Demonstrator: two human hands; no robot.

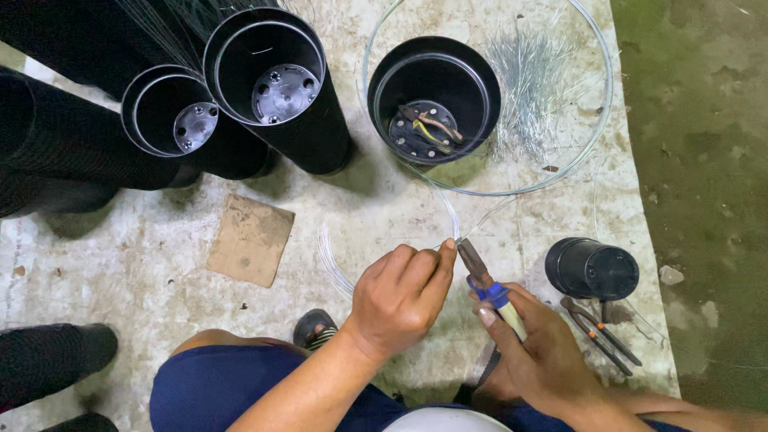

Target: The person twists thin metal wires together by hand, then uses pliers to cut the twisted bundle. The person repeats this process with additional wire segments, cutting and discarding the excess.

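Steel wire [448,210] pinched in left hand [400,298]; right hand [538,348] clenches pliers [490,286]

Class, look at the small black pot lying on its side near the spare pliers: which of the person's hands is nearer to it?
Right. The right hand, holding blue-handled pliers, sits just left of the small black pot; the left hand, pinching wire, is farther left.

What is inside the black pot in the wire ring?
Inside the black pot lie pliers with brown and yellow handles, on its holed bottom. The bottom under the pliers is covered.
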